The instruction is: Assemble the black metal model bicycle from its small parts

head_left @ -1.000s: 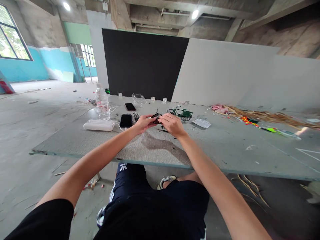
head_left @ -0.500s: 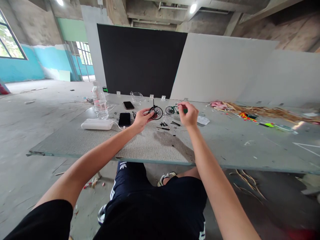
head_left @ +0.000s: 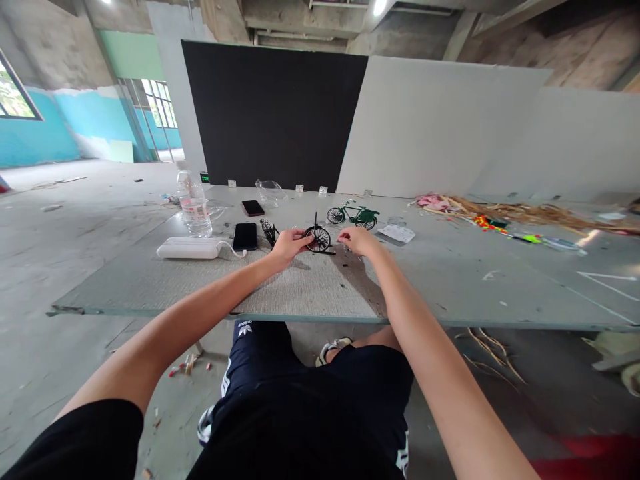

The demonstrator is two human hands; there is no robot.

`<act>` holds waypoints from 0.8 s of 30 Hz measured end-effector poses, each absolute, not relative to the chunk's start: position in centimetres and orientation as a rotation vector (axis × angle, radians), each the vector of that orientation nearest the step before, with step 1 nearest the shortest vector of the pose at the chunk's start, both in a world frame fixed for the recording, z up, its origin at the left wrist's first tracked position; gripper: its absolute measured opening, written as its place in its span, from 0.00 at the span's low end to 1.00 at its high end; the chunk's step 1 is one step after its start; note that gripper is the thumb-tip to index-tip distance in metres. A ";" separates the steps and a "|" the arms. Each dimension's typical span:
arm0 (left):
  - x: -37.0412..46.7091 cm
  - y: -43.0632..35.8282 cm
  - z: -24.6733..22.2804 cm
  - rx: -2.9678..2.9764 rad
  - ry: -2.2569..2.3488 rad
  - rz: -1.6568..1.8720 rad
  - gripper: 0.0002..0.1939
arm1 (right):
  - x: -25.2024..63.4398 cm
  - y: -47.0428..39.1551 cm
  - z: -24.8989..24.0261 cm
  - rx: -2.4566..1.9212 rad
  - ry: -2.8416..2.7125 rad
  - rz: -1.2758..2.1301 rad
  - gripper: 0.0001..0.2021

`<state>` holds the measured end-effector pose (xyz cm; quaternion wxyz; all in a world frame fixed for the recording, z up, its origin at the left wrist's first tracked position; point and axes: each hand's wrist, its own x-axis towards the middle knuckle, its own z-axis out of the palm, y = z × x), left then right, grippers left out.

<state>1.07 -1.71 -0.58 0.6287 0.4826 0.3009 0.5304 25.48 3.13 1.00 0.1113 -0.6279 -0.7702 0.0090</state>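
My left hand [head_left: 289, 245] is closed on a black model bicycle [head_left: 319, 239], whose spoked wheel and upright fork stick out past the fingertips. More black bicycle parts [head_left: 269, 231] show on the other side of this hand; the hand hides whether they are joined. Just right of the wheel, my right hand [head_left: 359, 241] has its thumb and fingers pinched together, low over the table. Whatever is in that pinch is too small to make out. Behind the right hand stands a green model bicycle [head_left: 356, 215], upright on its wheels.
To the left are a white power strip [head_left: 187, 249] with a cable, two phones [head_left: 245, 236] and a clear water bottle [head_left: 195, 212]. A clear plastic package [head_left: 271, 191] lies at the back. Right of the green bicycle is a paper slip [head_left: 397, 233]; dry stalks [head_left: 520, 217] lie farther right.
My right hand has come down and toward me from the green bicycle, which now shows in full. My left hand and the black bicycle are slightly lower and farther right.
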 end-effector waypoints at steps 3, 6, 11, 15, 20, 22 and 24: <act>1.0 -1.6 -0.5 1.063 0.711 1.238 0.06 | 25.3 3.5 0.5 -1.799 -2.167 -0.167 0.14; 1.0 -1.3 -0.4 1.006 0.754 1.279 0.07 | 25.1 4.3 -0.4 -1.744 -2.182 -0.277 0.16; 1.0 -0.8 -0.4 0.962 0.765 1.310 0.08 | 25.2 6.0 -1.1 -1.836 -2.266 -0.104 0.18; 0.6 -0.5 -0.3 0.949 0.776 1.344 0.09 | 27.0 5.4 0.4 -1.804 -2.086 -0.054 0.18; 0.0 -0.2 -0.2 0.950 0.809 1.398 0.08 | 30.0 3.4 2.3 -1.919 -2.051 -0.028 0.12; -0.1 -0.1 -0.3 0.959 0.830 1.399 0.08 | 30.6 3.0 2.7 -2.009 -2.155 0.120 0.12; 0.0 -0.1 -0.3 0.964 0.834 1.400 0.09 | 31.1 2.8 2.9 -2.042 -2.228 0.232 0.12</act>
